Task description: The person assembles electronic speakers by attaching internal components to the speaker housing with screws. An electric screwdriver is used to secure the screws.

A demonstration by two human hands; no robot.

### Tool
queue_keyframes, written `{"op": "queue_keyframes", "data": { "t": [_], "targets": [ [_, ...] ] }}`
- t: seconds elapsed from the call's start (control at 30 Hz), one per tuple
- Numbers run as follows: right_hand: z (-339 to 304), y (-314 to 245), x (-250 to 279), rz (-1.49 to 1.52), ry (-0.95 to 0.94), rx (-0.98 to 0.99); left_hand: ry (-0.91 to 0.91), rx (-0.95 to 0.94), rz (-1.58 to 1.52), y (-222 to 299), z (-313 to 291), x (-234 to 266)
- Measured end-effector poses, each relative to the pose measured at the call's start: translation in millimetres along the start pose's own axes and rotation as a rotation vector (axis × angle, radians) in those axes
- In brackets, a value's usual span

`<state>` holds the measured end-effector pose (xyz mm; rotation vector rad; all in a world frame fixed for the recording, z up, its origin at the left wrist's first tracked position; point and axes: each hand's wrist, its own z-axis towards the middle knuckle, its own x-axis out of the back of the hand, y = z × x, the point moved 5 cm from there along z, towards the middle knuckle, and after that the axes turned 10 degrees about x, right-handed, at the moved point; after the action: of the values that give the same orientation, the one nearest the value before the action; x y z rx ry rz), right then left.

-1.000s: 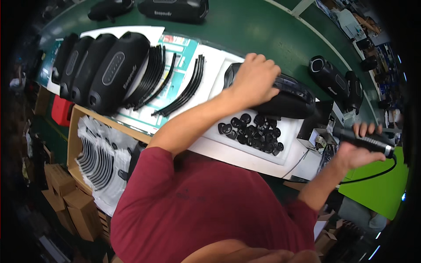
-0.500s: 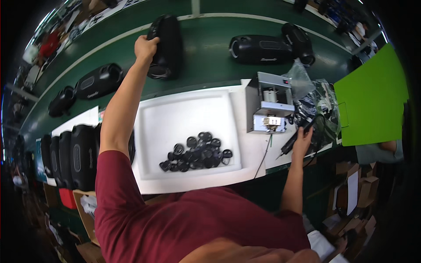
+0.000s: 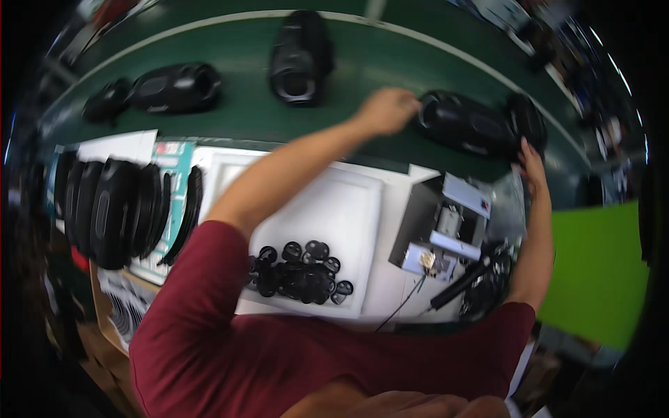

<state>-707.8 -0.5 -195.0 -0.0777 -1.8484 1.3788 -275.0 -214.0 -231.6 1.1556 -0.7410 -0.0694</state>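
Note:
My left hand (image 3: 389, 111) reaches across the green belt to the left end of a black cylindrical speaker (image 3: 474, 127). Motion blurs its fingers, and whether they touch the speaker I cannot tell. Close to that speaker's right end is my right hand (image 3: 533, 167), fingers apart and pointing up, with nothing visible in it. A second black speaker (image 3: 526, 120) lies against the first one's right end. Below my right arm, a black electric screwdriver (image 3: 458, 284) rests on the bench beside a metal screw feeder (image 3: 453, 226).
A white foam tray (image 3: 373, 209) holds a pile of round black parts (image 3: 300, 275). Several black curved speaker panels (image 3: 115, 212) stand at the left. More speakers (image 3: 301, 59) lie on the green belt (image 3: 244, 90). Clear plastic bags (image 3: 507, 209) and a bright green board (image 3: 592, 272) are at the right.
My left hand has let go of the upright speaker and swung right to another one. My right hand has left the screwdriver on the bench and moved up to the belt. The view has shifted.

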Motion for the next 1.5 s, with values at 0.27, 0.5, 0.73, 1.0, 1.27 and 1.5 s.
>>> {"op": "queue_keyframes", "data": {
  "t": [0.27,0.5,0.73,1.0,1.27,1.5],
  "targets": [
    [1,-93,-50,0.166,-0.041,0.042,0.053,0.489,-0.78,24,-15,-37],
    [-194,-218,-118,0.405,-0.172,0.311,0.546,-0.193,-0.584,58,-159,158],
    [-329,-194,-247,0.381,-0.32,0.275,0.549,0.124,-0.676,8,-358,220],
    [-370,-141,-295,0.293,-0.272,0.499,0.476,0.246,-0.505,-49,-411,220],
    [-431,-157,-338,-0.484,-0.17,0.89,0.242,0.194,0.41,-12,-470,206],
    [-425,-151,-337,-0.446,-0.119,0.937,0.069,0.318,0.46,-10,-457,196]
  ]
}}
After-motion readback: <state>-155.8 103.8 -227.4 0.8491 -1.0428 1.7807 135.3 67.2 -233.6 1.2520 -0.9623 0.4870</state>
